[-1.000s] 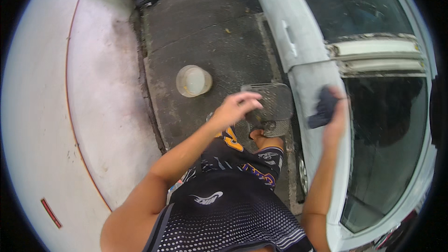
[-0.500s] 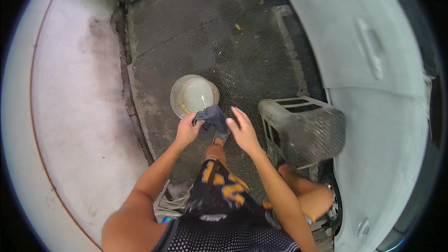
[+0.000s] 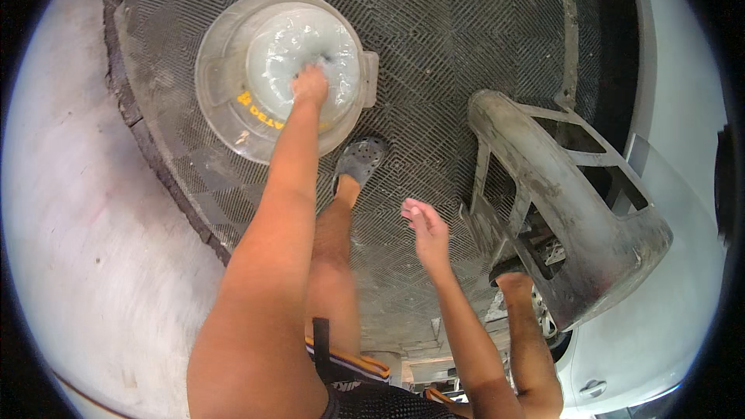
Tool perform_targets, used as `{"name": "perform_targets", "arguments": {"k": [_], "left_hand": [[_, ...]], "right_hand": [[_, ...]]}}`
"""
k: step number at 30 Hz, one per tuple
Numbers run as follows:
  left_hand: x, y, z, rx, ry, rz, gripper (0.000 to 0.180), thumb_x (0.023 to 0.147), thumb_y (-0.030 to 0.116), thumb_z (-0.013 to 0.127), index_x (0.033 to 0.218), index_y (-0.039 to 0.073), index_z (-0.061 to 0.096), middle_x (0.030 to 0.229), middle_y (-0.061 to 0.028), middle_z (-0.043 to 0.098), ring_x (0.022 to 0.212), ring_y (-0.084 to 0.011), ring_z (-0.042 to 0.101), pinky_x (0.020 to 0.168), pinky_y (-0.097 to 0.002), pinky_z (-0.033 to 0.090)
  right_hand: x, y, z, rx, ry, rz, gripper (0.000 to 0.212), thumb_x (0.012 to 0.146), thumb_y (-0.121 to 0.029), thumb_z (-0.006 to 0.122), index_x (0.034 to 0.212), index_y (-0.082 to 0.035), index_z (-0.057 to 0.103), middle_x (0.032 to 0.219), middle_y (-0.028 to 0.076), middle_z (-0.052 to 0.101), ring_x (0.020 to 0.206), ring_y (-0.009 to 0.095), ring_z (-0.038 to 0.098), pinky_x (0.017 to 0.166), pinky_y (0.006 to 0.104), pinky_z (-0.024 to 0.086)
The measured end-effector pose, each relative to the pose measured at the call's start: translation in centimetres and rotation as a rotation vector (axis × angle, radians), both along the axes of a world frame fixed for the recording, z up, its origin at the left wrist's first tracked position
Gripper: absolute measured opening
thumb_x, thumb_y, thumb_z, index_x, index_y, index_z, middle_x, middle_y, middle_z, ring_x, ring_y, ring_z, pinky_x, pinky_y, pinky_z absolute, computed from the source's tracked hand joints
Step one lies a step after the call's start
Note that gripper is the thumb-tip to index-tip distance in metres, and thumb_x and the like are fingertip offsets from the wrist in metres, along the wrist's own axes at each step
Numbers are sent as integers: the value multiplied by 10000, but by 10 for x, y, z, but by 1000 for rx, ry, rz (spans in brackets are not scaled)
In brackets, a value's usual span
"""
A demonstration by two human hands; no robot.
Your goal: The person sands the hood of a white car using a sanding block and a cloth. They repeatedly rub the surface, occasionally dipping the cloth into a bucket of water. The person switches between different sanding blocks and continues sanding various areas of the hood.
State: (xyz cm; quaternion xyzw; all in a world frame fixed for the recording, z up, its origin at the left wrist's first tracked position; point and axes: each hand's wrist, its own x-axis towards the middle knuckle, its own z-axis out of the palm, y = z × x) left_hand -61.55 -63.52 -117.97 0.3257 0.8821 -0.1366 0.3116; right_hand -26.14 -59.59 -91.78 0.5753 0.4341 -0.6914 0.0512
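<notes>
My left hand (image 3: 311, 85) reaches down into a wide, translucent plastic bucket (image 3: 220, 77), its fingers closed at the surface of the cloudy water (image 3: 273, 46). Just past the fingers, a bit of dark grey cloth (image 3: 327, 58) shows in the churned water; most of it is hidden. Low over the floor, to the right of the bucket, hangs my right hand (image 3: 425, 229), empty, with loosely bent fingers and the thumb apart from them.
A dirty, pale plastic stool (image 3: 559, 186) lies on its side to the right, beside a white car (image 3: 652, 326). A pale raised surface (image 3: 85, 209) runs along the left. My foot in a dark clog (image 3: 362, 157) stands near the bucket on ribbed floor tiles (image 3: 450, 54).
My left hand has gone from holding the cloth in front of me down into the bucket's water with it. My right hand has come away from the cloth. The view is lower and nearer the bucket.
</notes>
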Motion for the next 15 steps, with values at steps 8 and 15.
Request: {"name": "perform_targets", "arguments": {"k": [8,15], "left_hand": [[8,-7,157,428,-101,-67,270,942,227,699,1164,74,715,1141,-169,742,1060,-374,692,864,-511,528],[-22,-37,450,882,-192,-218,275,797,54,800,1042,35,678,1042,-116,695,975,-352,645,799,-456,464]], "right_hand": [[-115,47,9,94,269,-93,378,1113,-231,565,1398,12,615,1332,135,683,1179,205,682,964,317,539],[-269,57,35,-312,301,-317,952,965,-726,590,1633,-88,359,1692,133,353,1551,320,309,1258,512,232]]}}
